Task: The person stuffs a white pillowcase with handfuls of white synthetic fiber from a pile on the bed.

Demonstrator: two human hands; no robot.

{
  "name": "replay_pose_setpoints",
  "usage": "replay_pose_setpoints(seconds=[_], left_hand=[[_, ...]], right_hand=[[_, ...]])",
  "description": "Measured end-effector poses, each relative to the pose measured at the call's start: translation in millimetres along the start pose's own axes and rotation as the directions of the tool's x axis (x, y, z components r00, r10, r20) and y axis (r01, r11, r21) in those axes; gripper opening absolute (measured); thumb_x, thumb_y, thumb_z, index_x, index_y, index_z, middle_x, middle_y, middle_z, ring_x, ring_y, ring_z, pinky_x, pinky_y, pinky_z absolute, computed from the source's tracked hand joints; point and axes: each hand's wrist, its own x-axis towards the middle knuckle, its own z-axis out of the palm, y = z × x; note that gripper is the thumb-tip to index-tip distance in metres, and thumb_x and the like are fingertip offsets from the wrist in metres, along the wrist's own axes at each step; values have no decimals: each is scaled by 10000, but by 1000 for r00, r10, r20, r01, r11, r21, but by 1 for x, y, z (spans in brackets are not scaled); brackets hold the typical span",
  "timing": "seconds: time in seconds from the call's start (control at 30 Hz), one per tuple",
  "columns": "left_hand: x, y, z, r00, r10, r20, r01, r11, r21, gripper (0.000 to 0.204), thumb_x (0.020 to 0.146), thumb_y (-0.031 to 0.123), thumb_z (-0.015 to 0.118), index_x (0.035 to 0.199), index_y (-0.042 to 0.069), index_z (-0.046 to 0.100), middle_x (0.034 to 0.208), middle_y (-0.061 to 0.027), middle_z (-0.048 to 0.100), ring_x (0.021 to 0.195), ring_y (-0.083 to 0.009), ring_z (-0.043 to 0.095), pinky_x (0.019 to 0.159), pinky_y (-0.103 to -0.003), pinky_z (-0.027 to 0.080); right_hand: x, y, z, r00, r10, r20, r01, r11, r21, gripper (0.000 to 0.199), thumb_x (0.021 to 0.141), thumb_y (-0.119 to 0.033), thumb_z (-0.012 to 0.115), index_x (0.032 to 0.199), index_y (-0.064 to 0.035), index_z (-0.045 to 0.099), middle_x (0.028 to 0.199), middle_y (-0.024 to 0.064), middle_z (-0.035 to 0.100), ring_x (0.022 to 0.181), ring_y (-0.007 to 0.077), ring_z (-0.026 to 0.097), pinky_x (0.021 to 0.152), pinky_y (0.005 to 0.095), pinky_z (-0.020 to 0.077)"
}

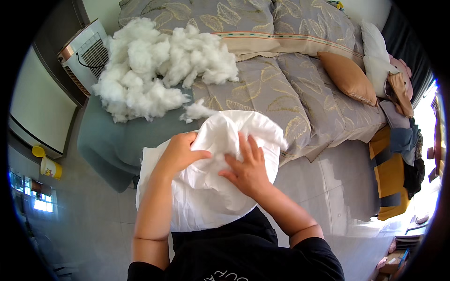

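White pillow case (206, 187): your left hand (180, 152) pinched its rim; right hand (246, 168) lay open, flat. Advisable: keep mouth wide toward stuffing (159, 70).

Sunlit bed (300, 89) on grey floor (328, 187)

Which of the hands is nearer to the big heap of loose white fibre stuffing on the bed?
Left. The left hand grips the white fabric pillow cover just below the heap of loose white fibre stuffing; the right hand presses the cover farther right and lower.
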Motion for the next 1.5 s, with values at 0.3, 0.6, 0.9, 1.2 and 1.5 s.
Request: replay_pose_setpoints(seconds=[0.3, 0.6, 0.9, 1.2, 1.5], left_hand=[[-50, 13, 25, 790, 507, 344, -252, 781, -572, 138, 761, 42, 665, 891, 5, 690, 761, -104, 674, 650, -136, 625, 605, -235, 466], [-59, 31, 32, 461, 820, 338, -12, 387, -922, 152, 799, 54, 652, 922, -30, 677, 796, -135, 674, 681, -168, 628, 600, -244, 454], [-3, -42, 47, 986, -14, -166, -113, 678, -727, 218, 892, 158, 578, 1017, 1, 663, 641, 66, 531, 553, 4, 392, 482, -152, 288], [-16, -42, 54, 950, 291, 109, -197, 836, -513, 186, 862, 130, 605, 994, 15, 670, 671, 15, 606, 620, -32, 484, 553, -211, 395], [41, -83, 76, 985, 42, -170, -91, 951, -294, 155, 844, 131, 594, 938, 33, 669, 762, -122, 650, 639, -151, 560, 598, -284, 435]], right_hand=[[-58, -8, 22, 981, 76, 176, -93, 992, 89, 460, 738, -327, 638, 1154, -139, 577, 1232, 159, 465, 1104, 373, 407, 914, 525, 303], [-28, 24, 35, 988, 146, 50, -142, 987, -76, 394, 737, -230, 577, 1097, -72, 596, 1084, 154, 565, 1022, 339, 500, 853, 479, 396], [4, 37, 14, 900, 246, 360, -188, 964, -189, 303, 723, -91, 556, 1016, -35, 603, 1132, 197, 543, 1033, 377, 498, 863, 474, 425], [27, 100, 57, 938, 195, 285, -240, 962, 130, 555, 874, -233, 478, 1385, -98, 309, 1407, 152, 321, 1324, 312, 250, 1109, 387, 167], [35, 85, -2, 798, 103, 593, -113, 993, -20, 428, 870, -206, 513, 1286, -117, 468, 1380, 137, 376, 1281, 316, 327, 1065, 389, 262]])
